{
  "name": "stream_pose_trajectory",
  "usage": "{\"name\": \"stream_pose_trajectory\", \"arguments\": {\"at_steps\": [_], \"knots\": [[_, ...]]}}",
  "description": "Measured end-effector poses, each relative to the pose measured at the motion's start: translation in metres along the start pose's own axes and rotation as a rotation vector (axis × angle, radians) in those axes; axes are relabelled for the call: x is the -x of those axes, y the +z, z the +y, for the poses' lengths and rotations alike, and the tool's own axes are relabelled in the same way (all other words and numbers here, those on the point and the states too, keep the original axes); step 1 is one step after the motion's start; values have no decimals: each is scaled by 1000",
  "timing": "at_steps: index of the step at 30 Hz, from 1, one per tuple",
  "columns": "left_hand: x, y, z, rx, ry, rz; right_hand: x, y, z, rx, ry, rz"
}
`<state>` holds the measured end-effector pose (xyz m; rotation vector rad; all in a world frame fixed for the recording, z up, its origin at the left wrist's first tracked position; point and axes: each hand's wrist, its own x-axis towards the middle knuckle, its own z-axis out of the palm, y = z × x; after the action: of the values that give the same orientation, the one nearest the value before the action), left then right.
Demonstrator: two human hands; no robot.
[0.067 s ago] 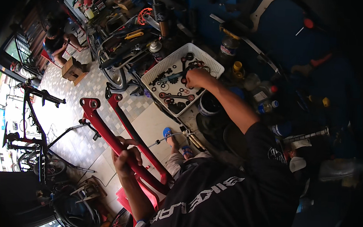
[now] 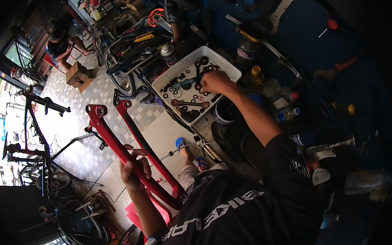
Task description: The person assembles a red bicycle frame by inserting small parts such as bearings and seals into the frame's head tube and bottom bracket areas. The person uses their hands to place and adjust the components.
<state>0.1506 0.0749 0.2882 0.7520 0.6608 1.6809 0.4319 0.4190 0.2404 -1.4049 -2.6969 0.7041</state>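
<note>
My left hand (image 2: 133, 169) is wrapped round one arm of a red forked bicycle frame part (image 2: 117, 146), likely a rear swingarm. Its two arms point away from me, with round pivot holes at their far ends. My right hand (image 2: 213, 82) is over the right side of a white perforated plastic basket (image 2: 199, 53), fingers curled down among small dark parts; whatever they pinch is too small to make out. Inside the basket lie a dark link with two round ends (image 2: 190, 104), rubber-like rings (image 2: 177, 93), and several black bits.
Bicycles and parts crowd the far side, near a spray can (image 2: 167, 50). Bottles (image 2: 289, 114) and a tub (image 2: 226, 111) stand right of the basket. A black bike frame (image 2: 48, 154) is at left. Another person (image 2: 60, 49) sits far left by a cardboard box (image 2: 78, 75).
My right hand has shifted very slightly within the basket, its fingers turning a little. My left hand and the red frame part have barely moved.
</note>
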Motion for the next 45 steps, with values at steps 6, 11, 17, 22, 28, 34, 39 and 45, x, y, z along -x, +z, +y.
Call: {"name": "stream_pose_trajectory", "arguments": {"at_steps": [6, 11, 17, 22, 28, 34, 39, 45], "knots": [[-25, -16, -11, 377, -2, -128, 124, -51, 19, -139, 207, 405], [-47, -14, -17, 310, -101, -194, 193, 1, 66, -34, 431, 166], [-47, -5, -28, 152, -161, -159, 204, 67, 77, -4, 452, 115], [-38, 4, -24, 71, -172, -118, 201, 83, 77, 46, 323, 174], [-27, 1, -21, 26, -152, -43, 201, 84, 81, 28, 311, 132], [-14, 0, -19, 45, -135, 88, 188, 19, 69, -106, 356, 309], [-15, 6, -22, -8, -147, 146, 110, -40, 19, -267, 55, 437], [-11, 20, -15, -59, -129, 113, -18, 11, -2, -9, -17, -135]]}}
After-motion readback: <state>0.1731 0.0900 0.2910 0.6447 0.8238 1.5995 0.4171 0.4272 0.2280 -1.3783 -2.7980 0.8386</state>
